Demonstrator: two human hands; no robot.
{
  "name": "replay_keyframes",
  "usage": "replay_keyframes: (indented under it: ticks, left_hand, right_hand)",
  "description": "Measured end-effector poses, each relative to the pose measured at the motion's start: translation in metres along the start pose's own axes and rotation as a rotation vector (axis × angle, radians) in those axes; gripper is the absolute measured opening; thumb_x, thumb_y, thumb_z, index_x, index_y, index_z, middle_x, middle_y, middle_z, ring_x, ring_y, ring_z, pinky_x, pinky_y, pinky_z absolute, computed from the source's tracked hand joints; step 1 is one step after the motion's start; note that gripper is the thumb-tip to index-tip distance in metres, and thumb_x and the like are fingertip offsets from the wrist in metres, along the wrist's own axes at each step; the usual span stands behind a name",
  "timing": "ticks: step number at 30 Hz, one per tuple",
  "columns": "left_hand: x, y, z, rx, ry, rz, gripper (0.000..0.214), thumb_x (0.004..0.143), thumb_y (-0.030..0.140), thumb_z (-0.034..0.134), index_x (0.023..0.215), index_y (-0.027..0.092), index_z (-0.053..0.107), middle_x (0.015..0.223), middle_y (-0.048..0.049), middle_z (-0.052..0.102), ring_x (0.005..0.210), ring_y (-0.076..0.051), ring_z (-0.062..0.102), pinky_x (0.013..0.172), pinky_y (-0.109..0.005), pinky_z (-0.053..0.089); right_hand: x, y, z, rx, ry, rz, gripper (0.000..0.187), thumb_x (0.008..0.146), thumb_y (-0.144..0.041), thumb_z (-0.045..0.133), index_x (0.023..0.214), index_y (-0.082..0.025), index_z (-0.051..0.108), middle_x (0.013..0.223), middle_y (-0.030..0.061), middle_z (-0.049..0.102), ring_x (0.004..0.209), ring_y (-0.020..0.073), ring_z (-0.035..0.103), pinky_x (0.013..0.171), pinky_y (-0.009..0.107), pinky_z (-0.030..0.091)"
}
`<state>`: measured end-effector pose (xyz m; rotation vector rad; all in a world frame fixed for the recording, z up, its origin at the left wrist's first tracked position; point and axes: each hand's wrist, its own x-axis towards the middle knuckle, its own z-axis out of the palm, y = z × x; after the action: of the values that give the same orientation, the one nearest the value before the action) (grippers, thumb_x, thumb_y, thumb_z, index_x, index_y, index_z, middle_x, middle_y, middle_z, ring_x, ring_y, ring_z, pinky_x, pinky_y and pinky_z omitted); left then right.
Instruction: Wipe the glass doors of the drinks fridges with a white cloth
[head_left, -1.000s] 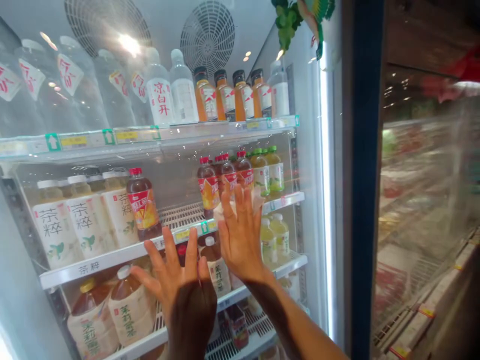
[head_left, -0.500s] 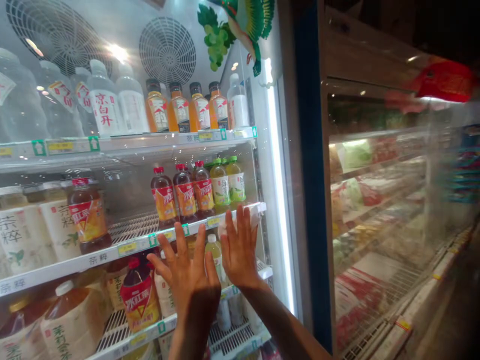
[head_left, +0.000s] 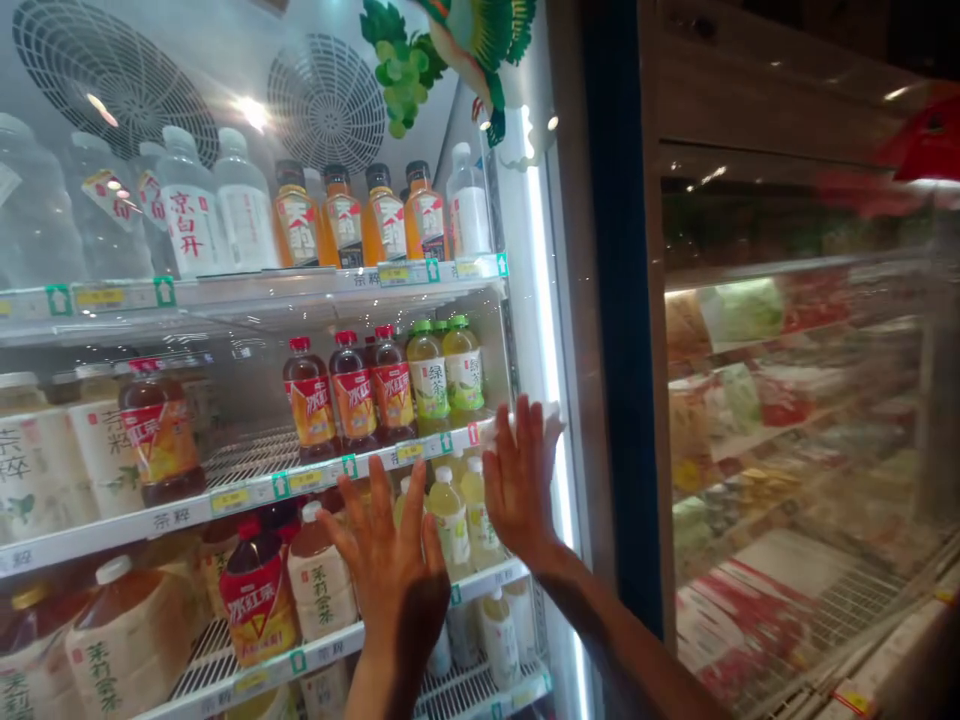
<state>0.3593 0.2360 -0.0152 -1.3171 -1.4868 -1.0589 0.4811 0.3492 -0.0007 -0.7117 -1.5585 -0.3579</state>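
My left hand [head_left: 394,570] lies flat towards the glass door [head_left: 255,400] of a drinks fridge, fingers spread, with nothing seen in it. Further right, my right hand [head_left: 521,490] presses a thin white cloth or tissue [head_left: 555,420] against the glass. Its fingers are stretched and close together, and most of the white piece is hidden behind them. Through the glass, red-capped iced tea bottles [head_left: 310,400] and green-capped tea bottles [head_left: 463,370] stand on the middle shelf, above and behind my hands. Pale yellow bottles [head_left: 448,515] show between the two hands.
A bright light strip [head_left: 551,330] runs down the fridge's right side, beside a dark blue frame [head_left: 619,330]. Grape and bird stickers [head_left: 405,75] decorate the upper glass. To the right stands another glass-fronted cabinet with packaged goods [head_left: 742,310], blurred.
My right hand has slid right along the glass with the white piece, towards the light strip. My left hand stays spread, slightly further right. The view has shifted a little to the right.
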Motion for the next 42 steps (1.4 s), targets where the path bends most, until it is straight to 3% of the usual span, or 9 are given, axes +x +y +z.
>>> replay_keyframes:
  ticks: [3,9,15,20,26,30,37,42]
  left_hand:
    - [-0.010,-0.005,-0.001,-0.012,0.011,0.025,0.080,0.092,0.015,0.057,0.158,0.040,0.020,0.172,-0.0030,0.001,0.158,-0.037,-0.009,0.119,-0.079,-0.001]
    - [-0.048,-0.036,-0.012,0.010,0.005,-0.035,0.087,0.089,0.011,0.058,0.158,0.045,0.017,0.171,-0.0014,0.000,0.158,-0.037,-0.007,0.119,-0.079,-0.002]
    - [-0.078,-0.087,-0.031,0.102,0.010,-0.089,0.088,0.089,0.009,0.059,0.159,0.042,0.016,0.172,-0.0035,-0.001,0.157,-0.036,-0.011,0.118,-0.080,-0.001]
    - [-0.093,-0.124,-0.052,0.144,-0.048,-0.102,0.090,0.088,0.009,0.060,0.159,0.041,0.015,0.172,-0.0061,-0.001,0.157,-0.037,-0.008,0.118,-0.081,0.003]
    - [-0.100,-0.170,-0.083,0.146,-0.058,-0.122,0.090,0.087,0.010,0.061,0.160,0.040,0.017,0.171,-0.0090,0.001,0.156,-0.040,-0.006,0.117,-0.081,0.003]
    - [-0.106,-0.213,-0.106,0.171,-0.074,-0.137,0.088,0.088,0.012,0.060,0.159,0.041,0.016,0.172,-0.0080,0.000,0.156,-0.041,-0.008,0.115,-0.083,0.002]
    - [-0.120,-0.270,-0.140,0.185,-0.058,-0.169,0.083,0.092,0.017,0.058,0.159,0.040,0.015,0.171,-0.0094,0.002,0.155,-0.046,-0.001,0.113,-0.086,0.008]
    - [-0.135,-0.306,-0.165,0.151,-0.072,-0.136,0.082,0.092,0.016,0.057,0.159,0.039,0.017,0.171,-0.0063,-0.002,0.155,-0.042,-0.011,0.115,-0.083,-0.001]
  right_hand:
    - [0.001,0.005,0.002,-0.022,0.064,0.046,0.067,0.106,-0.023,0.032,0.163,-0.031,-0.002,0.173,0.0051,0.000,0.159,0.0303,0.001,0.124,0.070,0.012]
    - [-0.076,-0.042,0.019,-0.088,-0.013,-0.020,0.073,0.100,-0.015,0.040,0.164,-0.023,0.006,0.171,0.0108,0.005,0.158,0.0348,0.009,0.121,0.072,0.021]
    - [-0.073,-0.086,0.033,-0.041,0.016,0.086,0.073,0.101,-0.019,0.039,0.164,-0.023,0.004,0.171,0.0114,0.007,0.158,0.0375,0.010,0.120,0.074,0.018]
    - [-0.127,-0.141,0.048,-0.025,-0.089,-0.030,0.075,0.100,-0.018,0.045,0.164,-0.020,0.006,0.172,0.0118,0.002,0.159,0.0360,0.004,0.120,0.073,0.018]
    - [-0.117,-0.203,0.065,-0.002,-0.113,0.002,0.075,0.101,-0.024,0.045,0.165,-0.023,0.005,0.171,0.0132,0.010,0.158,0.0403,0.005,0.119,0.076,0.018]
    - [-0.147,-0.246,0.077,-0.008,-0.114,-0.058,0.075,0.100,-0.019,0.045,0.164,-0.020,0.006,0.172,0.0107,0.004,0.159,0.0316,0.003,0.125,0.065,0.012]
    - [-0.157,-0.326,0.098,-0.015,-0.196,-0.037,0.075,0.100,-0.024,0.048,0.165,-0.022,0.011,0.164,0.0135,0.035,0.159,0.0320,0.012,0.126,0.063,0.012]
    - [-0.201,-0.362,0.113,0.015,-0.137,-0.164,0.074,0.098,-0.017,0.045,0.164,-0.019,0.012,0.171,0.0081,0.011,0.159,0.0263,0.007,0.129,0.058,0.006]
